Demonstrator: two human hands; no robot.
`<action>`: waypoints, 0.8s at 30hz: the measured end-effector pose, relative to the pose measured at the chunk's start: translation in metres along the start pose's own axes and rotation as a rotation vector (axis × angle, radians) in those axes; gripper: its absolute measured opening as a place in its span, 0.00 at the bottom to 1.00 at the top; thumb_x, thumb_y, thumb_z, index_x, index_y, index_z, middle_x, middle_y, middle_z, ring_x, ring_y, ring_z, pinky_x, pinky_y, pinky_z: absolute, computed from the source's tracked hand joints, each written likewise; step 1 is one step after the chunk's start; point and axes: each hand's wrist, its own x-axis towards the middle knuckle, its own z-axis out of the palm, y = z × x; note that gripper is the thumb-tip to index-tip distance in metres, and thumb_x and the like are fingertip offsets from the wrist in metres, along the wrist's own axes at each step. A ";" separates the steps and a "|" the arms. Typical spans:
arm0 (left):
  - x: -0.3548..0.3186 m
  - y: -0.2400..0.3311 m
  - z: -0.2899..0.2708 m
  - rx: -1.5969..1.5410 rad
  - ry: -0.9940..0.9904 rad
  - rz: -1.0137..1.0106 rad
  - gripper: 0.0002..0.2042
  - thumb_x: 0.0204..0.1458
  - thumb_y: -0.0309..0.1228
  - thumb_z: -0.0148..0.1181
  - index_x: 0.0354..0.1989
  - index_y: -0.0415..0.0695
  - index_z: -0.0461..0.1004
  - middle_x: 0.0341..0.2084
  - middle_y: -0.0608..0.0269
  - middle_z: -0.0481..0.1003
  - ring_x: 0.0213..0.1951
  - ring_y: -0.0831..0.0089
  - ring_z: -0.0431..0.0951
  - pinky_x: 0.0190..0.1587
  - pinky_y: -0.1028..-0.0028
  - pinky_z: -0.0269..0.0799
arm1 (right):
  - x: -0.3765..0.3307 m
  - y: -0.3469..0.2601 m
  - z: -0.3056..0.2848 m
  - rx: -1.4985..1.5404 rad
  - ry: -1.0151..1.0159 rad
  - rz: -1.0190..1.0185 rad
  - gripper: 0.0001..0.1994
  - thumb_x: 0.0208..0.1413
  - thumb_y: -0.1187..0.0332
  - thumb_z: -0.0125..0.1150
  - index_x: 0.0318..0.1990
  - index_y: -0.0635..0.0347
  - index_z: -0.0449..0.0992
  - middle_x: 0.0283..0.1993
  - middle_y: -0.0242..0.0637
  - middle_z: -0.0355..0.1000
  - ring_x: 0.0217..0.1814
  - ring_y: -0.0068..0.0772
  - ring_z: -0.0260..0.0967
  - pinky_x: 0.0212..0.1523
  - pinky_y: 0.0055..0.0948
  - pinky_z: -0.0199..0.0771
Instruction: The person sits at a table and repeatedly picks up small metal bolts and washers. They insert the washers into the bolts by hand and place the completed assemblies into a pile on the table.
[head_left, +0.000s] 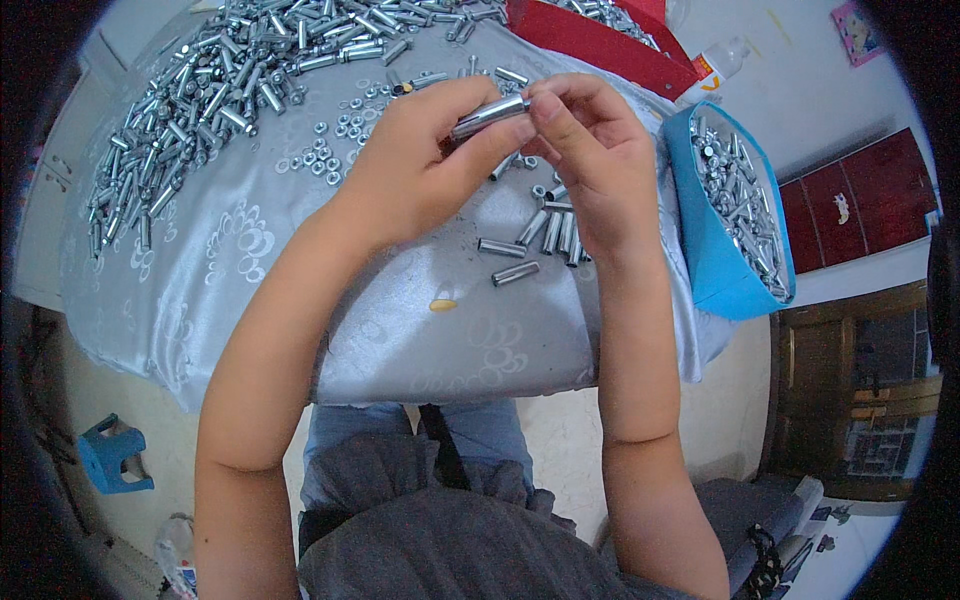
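Over the table's middle, my left hand (425, 160) is closed around a shiny metal sleeve (490, 117), held between thumb and fingers and tilted up to the right. The thumb and fingertips of my right hand (595, 140) pinch the sleeve's right end; whether they hold a smaller part there is hidden. Below my hands lie several loose metal sleeves (515, 273) on the silver-grey tablecloth (420, 340). Left of them, next to my left wrist, small hex nuts (320, 160) are scattered. A small yellowish oval piece (443, 305) rests nearer the table's front edge.
A large heap of metal expansion bolts (215, 105) covers the table's far left. At the right edge stands a blue fabric bin (700, 235) full of metal parts. Behind it are a plastic bottle (718, 68) and a red box (600, 45) holding more. A blue stool (112, 455) stands on the floor.
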 end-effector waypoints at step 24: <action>0.013 -0.012 -0.010 -0.489 0.413 -0.825 0.19 0.49 0.43 0.43 0.14 0.41 0.64 0.08 0.71 0.59 0.11 0.81 0.56 0.14 0.77 0.50 | 0.000 0.050 -0.009 -1.215 -0.255 -0.407 0.08 0.42 0.70 0.58 0.32 0.60 0.74 0.36 0.40 0.68 0.43 0.39 0.63 0.43 0.30 0.63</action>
